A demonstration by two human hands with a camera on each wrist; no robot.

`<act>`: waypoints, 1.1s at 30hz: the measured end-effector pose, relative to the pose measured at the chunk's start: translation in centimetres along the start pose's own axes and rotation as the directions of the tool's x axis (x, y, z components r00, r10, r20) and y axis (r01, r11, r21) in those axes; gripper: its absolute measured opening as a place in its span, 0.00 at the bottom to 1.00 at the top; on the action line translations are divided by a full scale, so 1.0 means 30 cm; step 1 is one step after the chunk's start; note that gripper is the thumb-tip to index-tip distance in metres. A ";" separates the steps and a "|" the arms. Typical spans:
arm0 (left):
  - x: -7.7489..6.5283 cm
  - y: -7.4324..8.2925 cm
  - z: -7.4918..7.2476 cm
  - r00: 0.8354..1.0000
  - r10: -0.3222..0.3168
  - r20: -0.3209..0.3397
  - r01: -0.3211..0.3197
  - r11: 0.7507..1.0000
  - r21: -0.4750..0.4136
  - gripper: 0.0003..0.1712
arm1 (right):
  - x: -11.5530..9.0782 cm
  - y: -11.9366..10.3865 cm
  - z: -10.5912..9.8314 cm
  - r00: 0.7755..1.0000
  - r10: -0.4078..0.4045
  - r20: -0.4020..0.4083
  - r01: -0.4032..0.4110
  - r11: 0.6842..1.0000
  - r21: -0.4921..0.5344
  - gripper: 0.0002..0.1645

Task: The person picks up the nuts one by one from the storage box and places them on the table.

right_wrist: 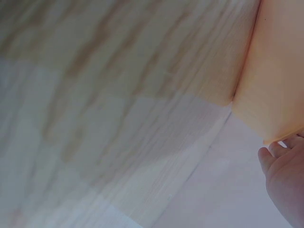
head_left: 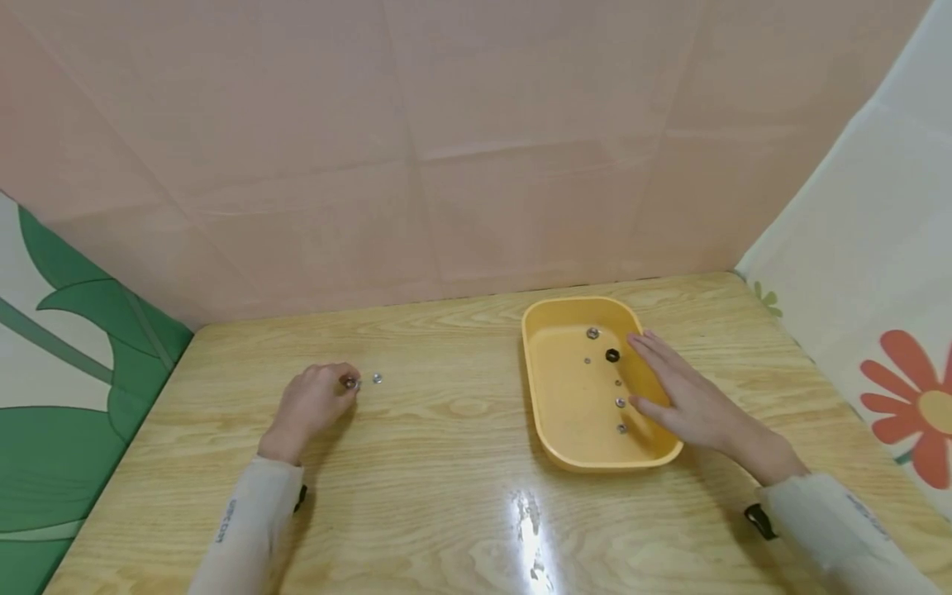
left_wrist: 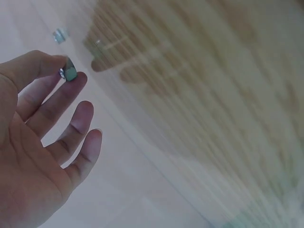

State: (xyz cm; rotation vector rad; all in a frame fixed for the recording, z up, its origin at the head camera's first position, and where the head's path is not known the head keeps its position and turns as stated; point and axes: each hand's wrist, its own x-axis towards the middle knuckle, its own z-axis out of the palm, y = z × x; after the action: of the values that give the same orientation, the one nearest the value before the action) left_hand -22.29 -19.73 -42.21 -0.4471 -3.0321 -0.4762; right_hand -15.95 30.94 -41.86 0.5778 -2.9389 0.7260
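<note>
My left hand [head_left: 316, 403] pinches a small shiny metal nut [left_wrist: 70, 73] between thumb and fingertip, over the left part of the table. The other fingers are spread and slightly bent. Just right of that hand a second silver nut [head_left: 377, 378] lies on the wood. My right hand [head_left: 692, 401] is at the right rim of a yellow plastic tray [head_left: 546, 450], its fingers extended and holding nothing. In the right wrist view the fingers [right_wrist: 278, 151] show right at the tray's rim. Inside the tray lie several nuts, among them a black nut [head_left: 612, 355] and a silver nut [head_left: 592, 333].
The wood-grain table [head_left: 439, 463] ends at a pink cloth backdrop [head_left: 416, 190]. Printed cloths with green leaves [head_left: 89, 330] and a red flower [head_left: 911, 380] hang at the sides. Light glares off the table near the front.
</note>
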 end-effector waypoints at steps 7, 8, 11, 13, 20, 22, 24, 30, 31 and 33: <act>-0.001 -0.006 0.001 1.000 0.017 -0.008 -0.017 0.999 0.034 0.11 | 0.002 0.000 -0.001 1.000 0.012 0.012 -0.012 1.000 -0.003 0.49; -0.001 -0.006 0.001 1.000 0.021 -0.009 -0.021 0.999 0.038 0.11 | 0.002 0.000 0.000 1.000 0.013 0.014 -0.013 1.000 -0.005 0.49; -0.001 -0.006 0.002 1.000 0.029 -0.010 -0.028 0.999 0.044 0.10 | 0.001 0.000 -0.001 1.000 0.017 0.020 -0.017 1.000 -0.003 0.49; -0.001 -0.007 0.003 0.999 0.037 -0.011 -0.036 0.998 0.050 0.10 | 0.001 0.000 -0.001 1.000 0.021 0.023 -0.021 1.000 -0.001 0.49; 0.001 -0.006 0.003 0.999 0.033 0.008 -0.034 0.997 0.075 0.10 | 0.001 0.000 -0.001 0.999 0.033 0.032 -0.033 0.999 -0.003 0.49; 0.003 -0.007 0.003 0.999 0.032 0.018 -0.033 0.996 0.077 0.11 | 0.002 0.001 -0.001 0.999 0.031 0.030 -0.031 1.000 -0.003 0.49; 0.004 -0.007 0.002 0.999 0.030 0.025 -0.031 0.997 0.075 0.11 | 0.001 0.002 -0.001 0.999 0.029 0.027 -0.029 1.000 -0.005 0.49; 0.003 -0.003 -0.002 1.000 0.022 0.012 -0.023 0.998 0.064 0.14 | 0.000 0.001 -0.002 0.999 0.039 0.030 -0.039 0.999 0.001 0.49; 0.003 0.000 -0.003 1.000 0.022 0.006 -0.022 0.998 0.065 0.15 | 0.000 0.000 -0.003 0.999 0.042 0.033 -0.042 0.999 0.003 0.49; 0.003 0.009 -0.006 1.000 0.021 -0.007 -0.020 0.997 0.069 0.16 | 0.000 0.000 -0.004 0.998 0.043 0.037 -0.043 0.999 0.003 0.49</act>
State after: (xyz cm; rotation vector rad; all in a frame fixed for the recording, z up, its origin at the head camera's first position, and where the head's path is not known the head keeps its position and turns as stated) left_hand -22.31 -19.50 -41.96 -0.4705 -3.0223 -0.3698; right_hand -15.96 31.00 -41.75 0.5349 -2.9931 0.7331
